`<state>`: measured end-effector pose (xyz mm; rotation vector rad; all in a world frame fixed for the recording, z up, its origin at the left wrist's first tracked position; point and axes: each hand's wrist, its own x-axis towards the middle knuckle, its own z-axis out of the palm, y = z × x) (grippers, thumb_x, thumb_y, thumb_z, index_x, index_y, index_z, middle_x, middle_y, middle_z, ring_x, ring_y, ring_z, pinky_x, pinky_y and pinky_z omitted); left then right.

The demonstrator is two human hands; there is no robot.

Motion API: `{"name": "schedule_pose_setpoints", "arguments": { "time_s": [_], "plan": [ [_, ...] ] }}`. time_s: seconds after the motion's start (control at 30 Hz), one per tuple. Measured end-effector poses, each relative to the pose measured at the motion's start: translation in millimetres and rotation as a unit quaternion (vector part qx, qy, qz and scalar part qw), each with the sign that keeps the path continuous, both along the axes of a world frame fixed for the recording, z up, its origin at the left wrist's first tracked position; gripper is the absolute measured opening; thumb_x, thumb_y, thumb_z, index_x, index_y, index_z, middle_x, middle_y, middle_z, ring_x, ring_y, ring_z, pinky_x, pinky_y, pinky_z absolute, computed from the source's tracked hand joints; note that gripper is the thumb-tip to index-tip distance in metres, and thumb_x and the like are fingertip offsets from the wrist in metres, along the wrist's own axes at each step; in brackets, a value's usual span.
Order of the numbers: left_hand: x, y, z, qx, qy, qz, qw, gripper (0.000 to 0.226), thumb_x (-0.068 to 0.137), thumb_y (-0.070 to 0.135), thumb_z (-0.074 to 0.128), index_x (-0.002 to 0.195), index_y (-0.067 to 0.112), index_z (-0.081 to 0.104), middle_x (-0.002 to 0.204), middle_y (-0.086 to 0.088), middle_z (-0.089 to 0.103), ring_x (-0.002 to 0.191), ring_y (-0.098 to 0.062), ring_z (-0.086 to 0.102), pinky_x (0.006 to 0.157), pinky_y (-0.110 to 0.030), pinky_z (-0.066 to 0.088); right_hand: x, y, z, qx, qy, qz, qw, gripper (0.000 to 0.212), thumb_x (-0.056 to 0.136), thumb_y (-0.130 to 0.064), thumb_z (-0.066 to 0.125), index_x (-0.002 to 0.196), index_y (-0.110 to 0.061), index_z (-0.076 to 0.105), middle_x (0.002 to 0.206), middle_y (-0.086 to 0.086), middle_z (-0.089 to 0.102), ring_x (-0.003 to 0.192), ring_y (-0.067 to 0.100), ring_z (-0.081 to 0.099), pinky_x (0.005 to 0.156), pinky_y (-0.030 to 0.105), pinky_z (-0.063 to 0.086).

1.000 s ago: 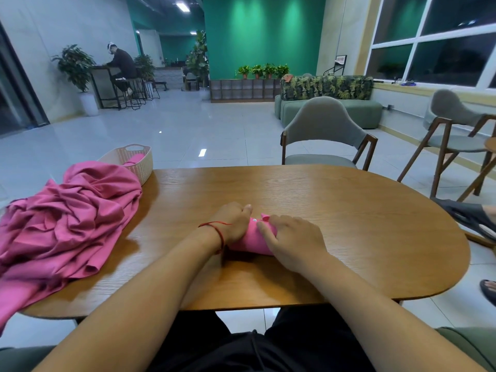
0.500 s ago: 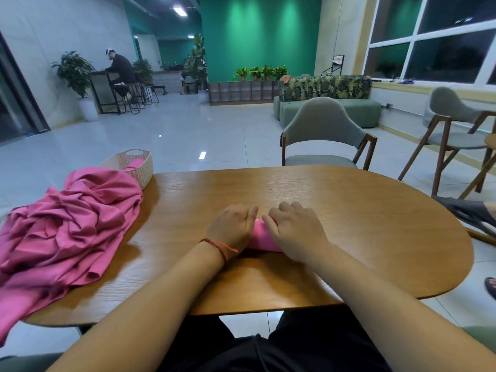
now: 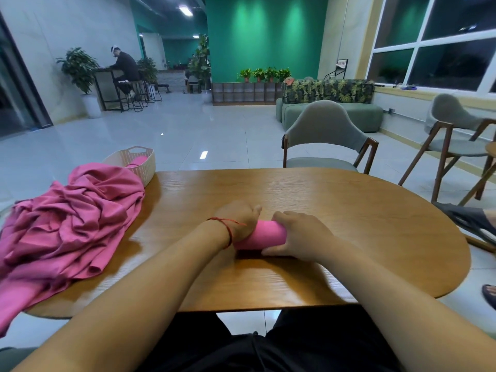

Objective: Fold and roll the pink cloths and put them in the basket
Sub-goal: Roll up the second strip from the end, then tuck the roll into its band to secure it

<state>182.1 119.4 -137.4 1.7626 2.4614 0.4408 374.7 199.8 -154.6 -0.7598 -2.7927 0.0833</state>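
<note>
A rolled pink cloth (image 3: pixel 265 234) lies across the middle of the wooden table (image 3: pixel 349 210). My left hand (image 3: pixel 239 218) grips its left end, and my right hand (image 3: pixel 300 237) wraps around its right end with the thumb underneath. A heap of loose pink cloths (image 3: pixel 67 224) covers the table's left side and hangs over the edge. Behind the heap stands a cream woven basket (image 3: pixel 139 165) with a pink roll (image 3: pixel 137 161) showing inside.
A grey chair (image 3: pixel 327 138) faces the table's far side, and more chairs (image 3: pixel 456 135) stand to the right. A sandalled foot (image 3: pixel 472 218) pokes in at the right edge. Far off on the left, a person sits at a high desk.
My hands have slid apart along the roll, so its pink middle now shows between them. Both hands have gone from pressing on top to gripping the ends.
</note>
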Motion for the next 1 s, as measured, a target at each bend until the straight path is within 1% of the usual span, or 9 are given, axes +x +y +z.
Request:
{"name": "schedule_pose_setpoints", "arguments": {
  "time_s": [0.13, 0.2, 0.3, 0.4, 0.53, 0.67, 0.77, 0.83, 1.0],
  "plan": [
    [7, -20, -14, 0.102, 0.159, -0.173, 0.967, 0.059, 0.102, 0.066, 0.021, 0.112, 0.023, 0.06, 0.106, -0.001, 0.066, 0.091, -0.022, 0.058, 0.077, -0.037, 0.044, -7, 12, 12, -0.111, -0.008, -0.007, 0.994, 0.064, 0.06, -0.081, 0.084, 0.101, -0.036, 0.062, 0.094, -0.014, 0.067, 0.087, 0.013, 0.06, 0.071, 0.033, 0.048],
    [5, -29, -18, 0.095, 0.166, -0.198, 0.961, 0.06, 0.1, 0.071, 0.032, 0.133, 0.025, 0.053, 0.118, 0.001, 0.063, 0.099, -0.019, 0.056, 0.085, -0.036, 0.049, -12, 20, 16, -0.134, -0.025, 0.005, 0.991, 0.061, 0.057, -0.076, 0.087, 0.098, -0.039, 0.062, 0.094, -0.013, 0.068, 0.087, 0.012, 0.062, 0.067, 0.029, 0.045],
    [-1, -31, -12, 0.059, 0.067, -0.207, 0.974, 0.067, 0.089, 0.071, 0.059, 0.14, 0.03, 0.047, 0.126, 0.004, 0.06, 0.106, -0.014, 0.055, 0.093, -0.035, 0.054, -11, 27, 17, -0.161, -0.018, 0.04, 0.986, 0.07, 0.055, -0.066, 0.095, 0.113, -0.04, 0.064, 0.108, -0.016, 0.062, 0.097, 0.01, 0.061, 0.078, 0.027, 0.051],
    [-9, -24, -11, 0.018, -0.041, -0.188, 0.981, 0.076, 0.072, 0.06, 0.081, 0.136, 0.036, 0.048, 0.123, 0.009, 0.06, 0.106, -0.013, 0.059, 0.093, -0.035, 0.056, 6, 27, 9, -0.205, 0.094, 0.067, 0.972, 0.083, 0.061, -0.052, 0.1, 0.132, -0.042, 0.058, 0.128, -0.018, 0.053, 0.115, 0.001, 0.055, 0.096, 0.022, 0.051],
    [-16, -16, -8, -0.018, -0.133, -0.147, 0.98, 0.073, 0.068, 0.058, 0.088, 0.128, 0.045, 0.049, 0.119, 0.013, 0.063, 0.104, -0.01, 0.063, 0.094, -0.04, 0.06, 23, 20, -7, -0.246, 0.217, 0.057, 0.943, 0.073, 0.067, -0.051, 0.099, 0.129, -0.049, 0.06, 0.131, -0.023, 0.057, 0.116, 0.006, 0.059, 0.093, 0.036, 0.061],
    [-16, -13, 1, -0.026, -0.028, -0.176, 0.984, 0.072, 0.068, 0.065, 0.081, 0.129, 0.044, 0.049, 0.115, 0.014, 0.065, 0.1, -0.011, 0.065, 0.087, -0.039, 0.061, 21, 16, -8, -0.318, 0.27, 0.047, 0.908, 0.067, 0.065, -0.042, 0.102, 0.122, -0.045, 0.068, 0.125, -0.014, 0.065, 0.107, 0.019, 0.07, 0.08, 0.041, 0.066],
    [-10, -11, -6, 0.09, 0.168, -0.18, 0.965, 0.077, 0.072, 0.065, 0.074, 0.137, 0.036, 0.045, 0.117, 0.006, 0.065, 0.097, -0.02, 0.064, 0.077, -0.039, 0.06, 14, 17, -8, -0.445, 0.351, 0.021, 0.824, 0.063, 0.065, -0.023, 0.104, 0.12, -0.033, 0.074, 0.114, 0.011, 0.072, 0.083, 0.04, 0.079, 0.069, 0.057, 0.063],
    [-8, -14, -15, 0.163, 0.254, -0.186, 0.935, 0.083, 0.076, 0.056, 0.075, 0.147, 0.029, 0.041, 0.121, 0.0, 0.063, 0.097, -0.024, 0.063, 0.072, -0.038, 0.058, 9, 20, -7, -0.474, 0.388, 0.003, 0.79, 0.059, 0.065, -0.023, 0.104, 0.116, -0.024, 0.075, 0.112, 0.016, 0.072, 0.089, 0.038, 0.078, 0.073, 0.054, 0.065],
    [-18, -23, -22, 0.132, 0.22, -0.199, 0.946, 0.103, 0.084, 0.058, 0.072, 0.163, 0.047, 0.008, 0.132, 0.0, 0.056, 0.096, -0.025, 0.066, 0.07, -0.039, 0.061, 1, 19, -6, -0.545, 0.397, 0.031, 0.738, 0.047, 0.077, -0.023, 0.095, 0.117, -0.015, 0.072, 0.107, 0.018, 0.075, 0.096, 0.034, 0.077, 0.073, 0.043, 0.064]
  ]
}}
